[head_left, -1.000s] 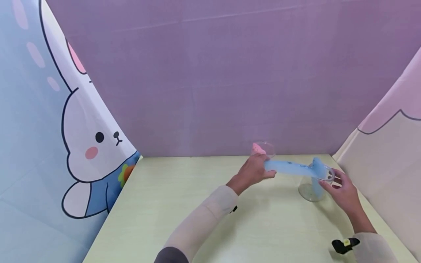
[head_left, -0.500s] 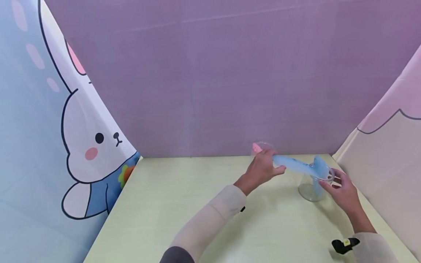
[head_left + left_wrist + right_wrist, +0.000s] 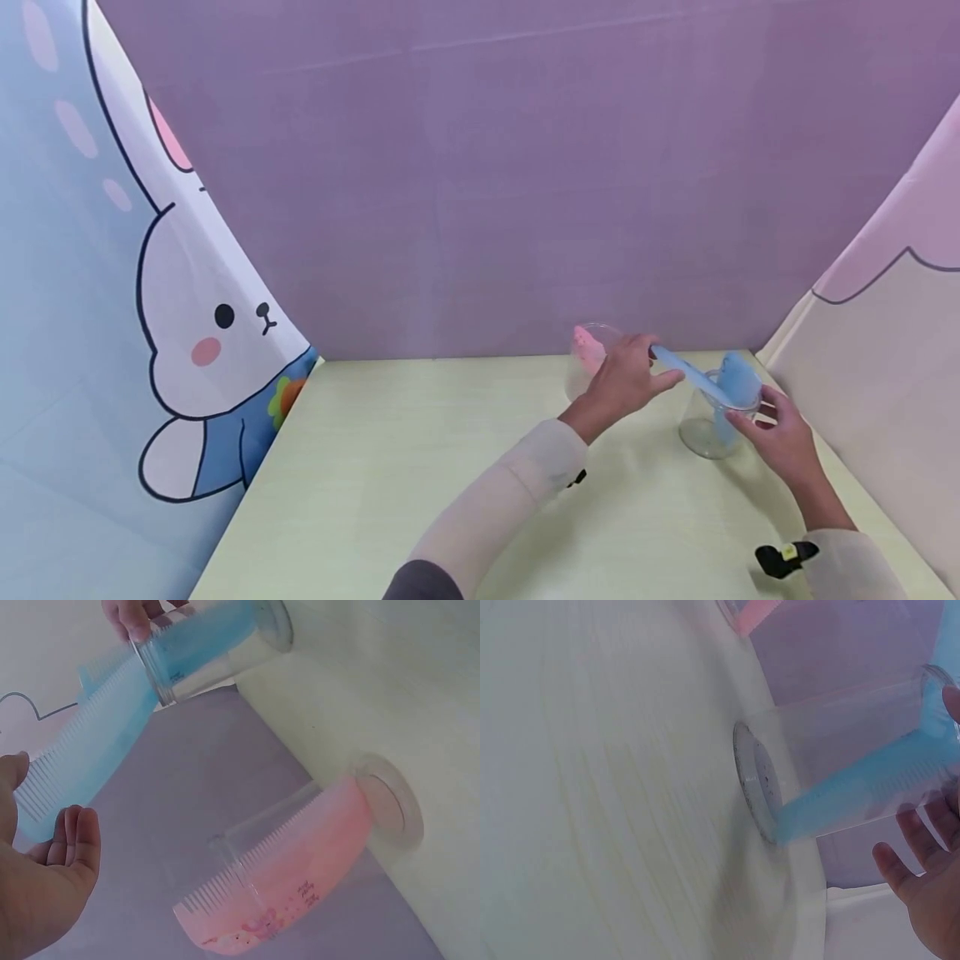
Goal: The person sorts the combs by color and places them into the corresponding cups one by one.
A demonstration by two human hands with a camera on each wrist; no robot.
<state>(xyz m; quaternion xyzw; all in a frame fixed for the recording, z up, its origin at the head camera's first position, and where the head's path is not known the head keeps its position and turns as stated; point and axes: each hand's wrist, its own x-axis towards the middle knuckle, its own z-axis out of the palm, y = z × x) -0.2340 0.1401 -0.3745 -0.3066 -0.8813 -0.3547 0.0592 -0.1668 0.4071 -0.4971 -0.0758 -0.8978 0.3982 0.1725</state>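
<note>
My left hand point(image 3: 626, 375) pinches one end of a translucent blue comb point(image 3: 97, 742) between thumb and fingers. The comb slants down to the right, its far end at the mouth of a clear cup point(image 3: 699, 440); how far inside it reaches I cannot tell. Another blue comb point(image 3: 877, 780) leans in that cup, its top sticking out above the rim. My right hand point(image 3: 783, 437) holds the cup near its rim, thumb in front and fingers behind. The cup stands on the table. Beside my left hand, a pink comb point(image 3: 292, 877) leans in a second clear cup point(image 3: 576, 385).
The pale table point(image 3: 420, 467) runs back to a purple cloth wall point(image 3: 480, 183). A rabbit-print cloth point(image 3: 202, 333) hangs at the left, and a pink and cream cloth point(image 3: 900, 350) at the right, close to my right hand.
My left hand has moved right, toward the cup, bringing the blue comb's end with it; the comb now slopes more steeply. The right hand and its cup hold nearly still.
</note>
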